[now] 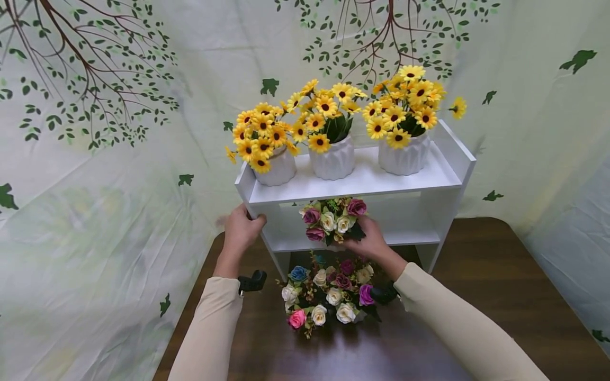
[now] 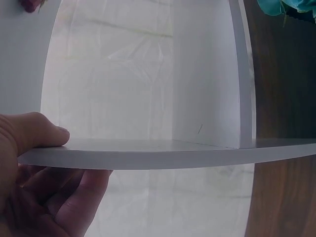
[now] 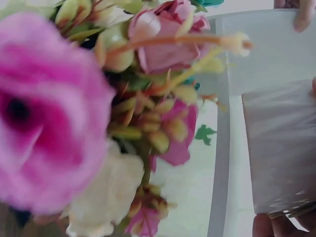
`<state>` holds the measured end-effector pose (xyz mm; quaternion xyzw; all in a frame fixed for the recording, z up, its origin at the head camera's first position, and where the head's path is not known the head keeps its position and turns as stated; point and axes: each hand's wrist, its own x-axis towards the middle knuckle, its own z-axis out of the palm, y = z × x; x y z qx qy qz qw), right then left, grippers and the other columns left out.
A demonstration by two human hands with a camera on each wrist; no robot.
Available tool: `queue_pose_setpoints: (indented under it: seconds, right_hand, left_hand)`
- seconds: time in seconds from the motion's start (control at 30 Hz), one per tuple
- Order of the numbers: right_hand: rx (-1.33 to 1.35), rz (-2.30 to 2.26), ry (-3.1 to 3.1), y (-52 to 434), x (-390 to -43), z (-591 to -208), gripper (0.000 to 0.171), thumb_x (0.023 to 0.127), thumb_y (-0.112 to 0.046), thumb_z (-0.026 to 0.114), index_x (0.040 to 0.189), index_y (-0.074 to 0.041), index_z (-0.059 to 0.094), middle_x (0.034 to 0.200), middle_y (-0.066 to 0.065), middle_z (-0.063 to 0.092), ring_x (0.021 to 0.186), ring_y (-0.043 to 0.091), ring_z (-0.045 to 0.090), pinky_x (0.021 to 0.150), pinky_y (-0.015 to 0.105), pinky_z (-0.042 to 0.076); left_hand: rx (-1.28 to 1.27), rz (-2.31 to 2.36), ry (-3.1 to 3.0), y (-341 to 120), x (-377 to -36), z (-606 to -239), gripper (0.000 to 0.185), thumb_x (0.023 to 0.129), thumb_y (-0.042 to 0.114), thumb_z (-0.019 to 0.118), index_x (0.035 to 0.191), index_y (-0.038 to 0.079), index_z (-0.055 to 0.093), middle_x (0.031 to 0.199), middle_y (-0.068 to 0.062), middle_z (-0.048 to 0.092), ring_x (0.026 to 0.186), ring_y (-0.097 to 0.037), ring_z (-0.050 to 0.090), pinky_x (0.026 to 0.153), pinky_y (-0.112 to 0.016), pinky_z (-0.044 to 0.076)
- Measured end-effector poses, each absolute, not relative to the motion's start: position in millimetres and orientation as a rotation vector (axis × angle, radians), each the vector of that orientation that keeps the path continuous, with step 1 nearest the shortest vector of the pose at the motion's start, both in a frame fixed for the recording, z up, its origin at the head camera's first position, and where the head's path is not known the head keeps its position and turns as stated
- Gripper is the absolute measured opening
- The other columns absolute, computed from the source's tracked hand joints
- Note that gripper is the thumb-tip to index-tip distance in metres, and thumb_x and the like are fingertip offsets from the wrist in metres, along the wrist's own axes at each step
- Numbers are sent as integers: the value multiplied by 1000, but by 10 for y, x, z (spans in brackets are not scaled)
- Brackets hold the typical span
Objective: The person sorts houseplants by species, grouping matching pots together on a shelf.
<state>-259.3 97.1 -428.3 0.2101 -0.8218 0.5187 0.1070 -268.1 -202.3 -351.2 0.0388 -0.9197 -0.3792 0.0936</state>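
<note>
At the left side panel of a white shelf unit [image 1: 440, 211], my left hand [image 1: 242, 228] grips the panel's edge. The left wrist view shows the thumb [image 2: 44, 131] on one face of the board and curled fingers on the other. My right hand [image 1: 371, 243] holds a pot of artificial roses [image 1: 329, 219], purple and cream, in front of the middle shelf. In the right wrist view its pale ribbed pot [image 3: 281, 148] appears sideways, with fingertips [image 3: 276, 226] at one end. I cannot tell whether the pot touches the shelf.
Three white pots of yellow daisy-like flowers [image 1: 332, 159] stand on the top shelf. More artificial roses [image 1: 333, 296], in blue, pink, purple and cream, sit below on the brown table [image 1: 495, 296], before the unit. Leaf-printed cloth [image 1: 205, 69] hangs behind.
</note>
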Motion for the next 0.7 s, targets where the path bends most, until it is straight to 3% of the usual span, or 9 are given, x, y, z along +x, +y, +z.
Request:
queue_pose_setpoints:
  seconds: [0.17, 0.37, 0.7]
  right_hand:
    - [669, 1614, -2355, 777, -2662, -4250, 67, 75, -12, 73, 133, 13, 51, 128, 32, 60, 119, 48, 56, 102, 59, 44]
    - [546, 1705, -2422, 583, -2703, -4183, 60, 77, -12, 68, 130, 12, 54, 127, 31, 61, 120, 44, 58, 104, 54, 45]
    - [445, 1842, -2412, 318, -2798, -4136, 59, 77, -7, 62, 132, 13, 51, 131, 31, 58, 123, 42, 56, 107, 51, 42]
  left_hand:
    - [123, -1103, -2725, -2030, -2684, -3505, 44, 87, 15, 58, 127, -4, 58, 121, -27, 67, 103, -36, 65, 89, -51, 54]
    - [112, -1086, -2714, -2024, -2692, -3524, 39, 87, 13, 59, 122, -5, 60, 118, -28, 68, 102, -38, 67, 87, -50, 55]
    - [98, -1056, -2699, -2029, -2708, -3545, 39, 85, 13, 59, 119, -6, 62, 114, -29, 69, 101, -39, 69, 84, -50, 55]
